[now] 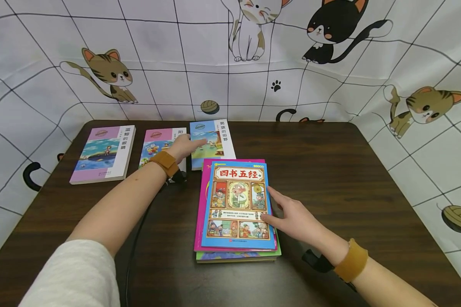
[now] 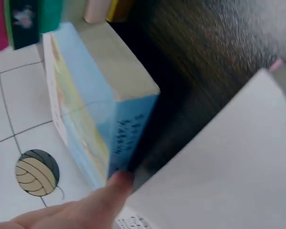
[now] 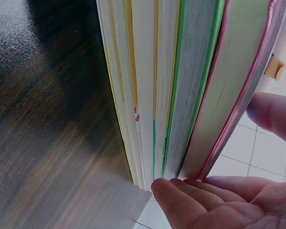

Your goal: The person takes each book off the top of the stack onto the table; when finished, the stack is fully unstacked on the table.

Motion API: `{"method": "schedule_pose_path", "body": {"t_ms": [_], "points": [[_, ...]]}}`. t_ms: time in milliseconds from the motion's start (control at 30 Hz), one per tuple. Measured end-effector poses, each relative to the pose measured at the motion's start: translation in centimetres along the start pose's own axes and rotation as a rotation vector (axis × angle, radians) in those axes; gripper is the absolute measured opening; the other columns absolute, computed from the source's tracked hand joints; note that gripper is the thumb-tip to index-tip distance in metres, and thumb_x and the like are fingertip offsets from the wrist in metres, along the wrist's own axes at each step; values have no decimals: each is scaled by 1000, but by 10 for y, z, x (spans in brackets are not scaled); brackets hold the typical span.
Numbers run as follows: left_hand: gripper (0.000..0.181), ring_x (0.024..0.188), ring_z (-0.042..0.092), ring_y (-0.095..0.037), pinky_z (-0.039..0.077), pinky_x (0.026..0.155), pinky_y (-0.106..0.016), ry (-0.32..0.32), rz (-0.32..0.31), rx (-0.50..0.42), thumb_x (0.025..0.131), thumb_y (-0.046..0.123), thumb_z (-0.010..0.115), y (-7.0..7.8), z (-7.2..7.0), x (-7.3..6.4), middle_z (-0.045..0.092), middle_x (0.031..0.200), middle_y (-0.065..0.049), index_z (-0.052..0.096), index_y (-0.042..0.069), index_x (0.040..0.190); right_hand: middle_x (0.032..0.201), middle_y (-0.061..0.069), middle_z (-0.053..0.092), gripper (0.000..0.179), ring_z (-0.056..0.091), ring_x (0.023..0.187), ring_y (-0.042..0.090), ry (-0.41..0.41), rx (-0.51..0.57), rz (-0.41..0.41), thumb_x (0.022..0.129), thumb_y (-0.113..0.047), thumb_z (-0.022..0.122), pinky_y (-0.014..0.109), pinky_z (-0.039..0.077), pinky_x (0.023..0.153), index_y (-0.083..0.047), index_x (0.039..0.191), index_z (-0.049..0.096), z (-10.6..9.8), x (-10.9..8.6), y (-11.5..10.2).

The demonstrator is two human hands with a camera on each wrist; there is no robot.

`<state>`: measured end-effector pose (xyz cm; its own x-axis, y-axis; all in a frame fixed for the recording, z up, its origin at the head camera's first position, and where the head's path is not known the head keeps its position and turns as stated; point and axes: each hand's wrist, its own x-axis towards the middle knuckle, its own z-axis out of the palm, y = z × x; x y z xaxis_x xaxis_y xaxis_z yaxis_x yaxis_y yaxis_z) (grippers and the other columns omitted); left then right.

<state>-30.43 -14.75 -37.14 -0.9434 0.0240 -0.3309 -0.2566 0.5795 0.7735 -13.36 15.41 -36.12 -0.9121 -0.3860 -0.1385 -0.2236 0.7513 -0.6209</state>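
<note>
The book stack (image 1: 238,204) on the table (image 1: 311,153) might slide askew if the right hand (image 1: 293,213), fingers straight and thumb spread apart, presses unevenly, or the left hand (image 1: 183,147), fingers outstretched, shoves the adjacent blue book (image 1: 217,147) into it.

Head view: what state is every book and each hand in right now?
Left pink book: closed, flat, cover up.
Middle pink book: closed, partly hidden.
Rear blue book: closed, flat, cover up.
Stack: closed books, piled flat, edges uneven.
Top blue book: closed, cover up.
Left hand: over the middle pink book, thumb extended; other fingers unclear.
Right hand: fingers against the stack's side.
</note>
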Motion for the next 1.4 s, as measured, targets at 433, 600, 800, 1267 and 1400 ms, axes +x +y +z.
{"method": "schedule_pose_path", "body": {"t_ms": [433, 600, 800, 1267, 1400], "points": [[98, 125, 23, -33, 24, 96, -51, -95, 96, -81, 70, 74, 38, 3, -9, -50, 22, 140, -13, 19, 6, 139, 132, 15, 37, 81, 45, 111, 32, 30, -22, 11, 77, -45, 61, 43, 43, 82, -7, 138, 24, 0, 1, -2], [96, 126, 21, -30, 25, 95, -51, -98, 117, -32, 70, 74, 37, -5, -2, -74, 21, 141, -9, 18, 9, 139, 130, 17, 39, 83, 46, 109, 33, 56, -22, 30, 76, -51, 58, 41, 45, 79, -6, 138, 24, 2, 3, -5], [96, 125, 24, -27, 27, 95, -50, -49, 115, -62, 70, 74, 39, -4, 2, -97, 23, 141, -9, 19, 10, 139, 127, 19, 41, 87, 47, 107, 33, 70, -13, 52, 75, -54, 57, 40, 46, 77, -5, 138, 22, 4, 5, -10], [91, 112, 44, -33, 45, 79, -41, 22, 222, 66, 73, 65, 48, -21, 35, -150, 29, 138, -12, 19, 10, 140, 136, 17, 30, 98, 44, 112, 33, 103, 2, 91, 71, -59, 57, 40, 45, 79, -3, 139, 14, 7, 5, -10], [94, 115, 40, -34, 45, 79, -41, -9, 192, 22, 73, 62, 53, -25, 46, -160, 23, 140, -12, 14, 9, 140, 132, 21, 35, 99, 45, 110, 34, 81, -10, 106, 71, -60, 57, 40, 46, 77, -1, 139, 15, 8, 6, -10]]}}
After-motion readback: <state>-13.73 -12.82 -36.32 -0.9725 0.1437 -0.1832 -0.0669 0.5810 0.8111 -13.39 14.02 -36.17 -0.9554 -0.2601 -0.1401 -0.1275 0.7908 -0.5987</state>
